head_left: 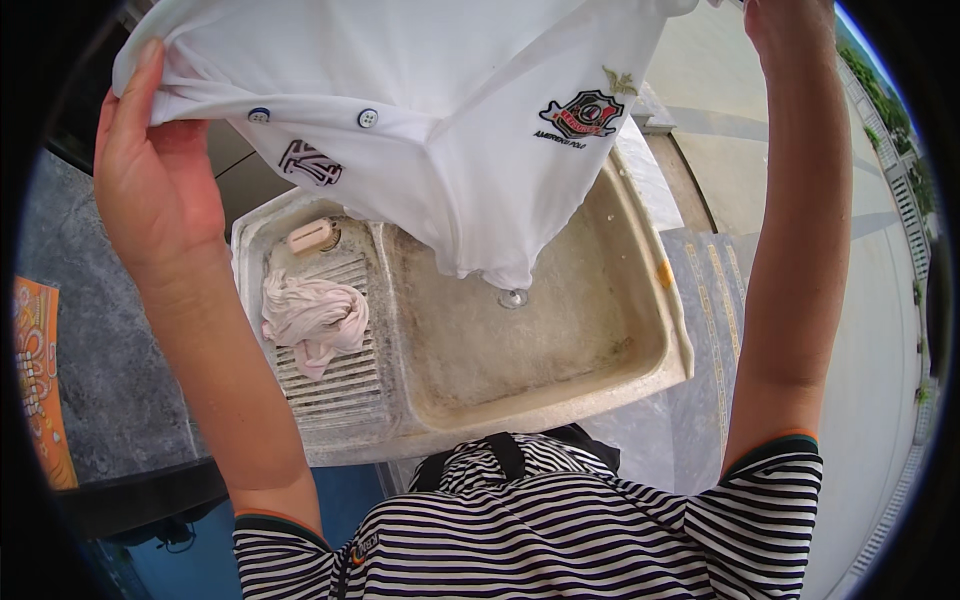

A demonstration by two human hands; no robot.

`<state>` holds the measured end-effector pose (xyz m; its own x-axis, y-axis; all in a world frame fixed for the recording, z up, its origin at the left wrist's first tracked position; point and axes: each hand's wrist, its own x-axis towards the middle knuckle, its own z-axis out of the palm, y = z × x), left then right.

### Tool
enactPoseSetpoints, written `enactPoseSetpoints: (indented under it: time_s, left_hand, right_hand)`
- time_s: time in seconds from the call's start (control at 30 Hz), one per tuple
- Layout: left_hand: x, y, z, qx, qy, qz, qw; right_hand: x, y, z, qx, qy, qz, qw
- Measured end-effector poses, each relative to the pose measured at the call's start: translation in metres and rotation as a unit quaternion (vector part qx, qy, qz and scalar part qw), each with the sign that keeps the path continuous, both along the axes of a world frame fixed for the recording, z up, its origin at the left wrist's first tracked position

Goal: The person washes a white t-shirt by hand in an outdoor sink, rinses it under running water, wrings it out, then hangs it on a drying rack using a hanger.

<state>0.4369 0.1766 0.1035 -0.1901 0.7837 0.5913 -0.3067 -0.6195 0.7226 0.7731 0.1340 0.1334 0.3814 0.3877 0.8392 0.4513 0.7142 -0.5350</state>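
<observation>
Overhead, both arms are raised. Left hand [150, 170] grips the placket edge of a white polo shirt [440, 110], thumb in front and fingers folded behind the cloth, near two pale buttons [367, 118]. Right hand [785, 25] sits at the picture's top edge, mostly cut off; whether its fingers are closed cannot be told. The shirt hangs spread between the hands, its lowest fold dangling above a stained stone sink [640, 380] and its drain [512, 298]. On the ribbed washboard section lies a twisted pinkish cloth [315, 320]; a pale soap bar [311, 235] rests just beyond it.
</observation>
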Motion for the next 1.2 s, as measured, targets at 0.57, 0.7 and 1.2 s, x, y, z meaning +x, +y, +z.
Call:
enactPoseSetpoints:
  time_s: [0.57,0.7,1.2]
  left_hand:
    - [0.02,-0.076,-0.54,-0.25,0.801,-0.088,0.537]
    - [0.029,-0.028,-0.575,-0.243,0.791,-0.021,0.561]
    - [0.019,0.02,-0.499,-0.377,0.616,-0.042,0.69]
  right_hand:
    - [-0.006,-0.073,-0.629,-0.693,-0.317,0.093,0.641]
    - [0.018,0.007,-0.627,-0.691,-0.359,0.04,0.626]
    - [0.052,0.004,-0.571,-0.707,-0.089,0.022,0.701]
